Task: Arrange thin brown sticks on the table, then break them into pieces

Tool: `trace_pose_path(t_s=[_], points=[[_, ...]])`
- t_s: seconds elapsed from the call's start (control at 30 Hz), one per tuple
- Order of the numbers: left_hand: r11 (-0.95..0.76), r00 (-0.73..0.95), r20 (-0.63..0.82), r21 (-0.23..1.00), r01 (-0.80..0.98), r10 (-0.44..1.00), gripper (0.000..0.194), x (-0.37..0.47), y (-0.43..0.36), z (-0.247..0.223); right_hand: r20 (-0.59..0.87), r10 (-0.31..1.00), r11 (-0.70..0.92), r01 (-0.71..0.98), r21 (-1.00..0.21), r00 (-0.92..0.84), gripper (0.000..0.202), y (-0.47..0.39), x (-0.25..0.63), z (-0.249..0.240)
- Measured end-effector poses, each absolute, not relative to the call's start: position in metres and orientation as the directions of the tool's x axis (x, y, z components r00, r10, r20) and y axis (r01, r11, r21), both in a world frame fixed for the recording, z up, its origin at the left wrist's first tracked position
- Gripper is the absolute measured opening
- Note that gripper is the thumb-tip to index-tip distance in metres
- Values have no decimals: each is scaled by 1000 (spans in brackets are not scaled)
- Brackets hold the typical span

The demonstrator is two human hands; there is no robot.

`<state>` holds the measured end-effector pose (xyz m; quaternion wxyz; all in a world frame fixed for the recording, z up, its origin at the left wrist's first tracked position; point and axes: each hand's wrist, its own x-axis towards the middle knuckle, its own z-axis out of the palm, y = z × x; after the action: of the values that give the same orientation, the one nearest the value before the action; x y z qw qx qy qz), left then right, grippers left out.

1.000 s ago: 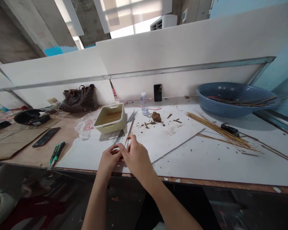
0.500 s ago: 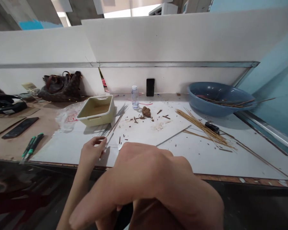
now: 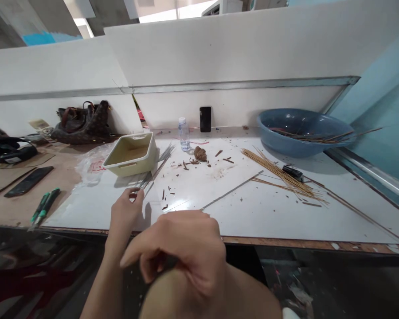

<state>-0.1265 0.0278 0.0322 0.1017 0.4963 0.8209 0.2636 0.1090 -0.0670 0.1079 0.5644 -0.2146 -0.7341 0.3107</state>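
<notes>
My left hand [image 3: 127, 210] rests at the near ends of a bundle of thin grey wires [image 3: 148, 179]. Its thumb and forefinger are pinched together, and what lies between the tips is too small to make out. Close to the camera, my right hand [image 3: 189, 248] hangs over the table's front edge, slightly blurred. Its fingers are loosely bent and apart, with nothing seen in them. Beyond the hands, a brown lump of clay-like material [image 3: 200, 153] lies among short brown broken bits. A yellow-green plastic basin [image 3: 133, 168] stands behind the wires.
Thin tan sticks [image 3: 275, 173] lie at the right beside a black object [image 3: 292, 173]. Behind them stands a blue basin [image 3: 295, 144] holding long sticks. A water bottle [image 3: 184, 135], a phone [image 3: 205, 119], a handbag [image 3: 83, 124] and green-handled pliers [image 3: 45, 206] are also on the table.
My right hand has drawn back, away from the camera, and turned so its bent fingers show. My left hand stays by the wires, shifted slightly. The view has tilted a little.
</notes>
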Motion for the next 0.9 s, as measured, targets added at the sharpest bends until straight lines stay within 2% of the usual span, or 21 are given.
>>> trace_pose_path(t_s=[0.07, 0.13, 0.23, 0.3, 0.37, 0.4, 0.43, 0.5, 0.67, 0.8, 0.9], points=[[357, -476, 123, 506, 785, 871, 31, -127, 31, 35, 650, 712, 656, -79, -751, -267, 59, -54, 122, 108], [341, -457, 135, 491, 801, 879, 31, -128, 36, 35, 523, 780, 581, 89, -809, -342, 53, -37, 145, 105], [327, -429, 147, 449, 832, 891, 33, -132, 43, 32, 325, 880, 447, 373, -813, -346, 57, 4, 190, 94], [337, -418, 133, 398, 853, 899, 39, -134, 45, 30, 279, 922, 384, 556, -737, -267, 56, 42, 220, 83], [356, -412, 96, 352, 866, 906, 45, -137, 44, 30, 309, 936, 317, 786, -530, -169, 42, 85, 247, 69], [365, -413, 85, 330, 870, 907, 47, -138, 43, 30, 312, 940, 284, 823, -492, -138, 31, 105, 258, 61], [369, -412, 83, 312, 876, 907, 48, -139, 42, 30, 312, 942, 265, 841, -472, -122, 21, 124, 267, 52], [362, -404, 97, 294, 885, 909, 49, -139, 40, 30, 316, 941, 253, 866, -431, -119, 14, 153, 282, 34], [368, -405, 64, 310, 877, 912, 42, -132, 40, 34, 364, 921, 271, 898, -346, -137, 15, 184, 295, -2], [360, -412, 157, 279, 890, 898, 43, -118, 40, 44, 408, 895, 317, 898, -306, -177, 20, 190, 295, -15], [324, -388, 178, 305, 896, 904, 43, -106, 35, 48, 431, 880, 346, 890, -298, -198, 20, 192, 294, -20]])
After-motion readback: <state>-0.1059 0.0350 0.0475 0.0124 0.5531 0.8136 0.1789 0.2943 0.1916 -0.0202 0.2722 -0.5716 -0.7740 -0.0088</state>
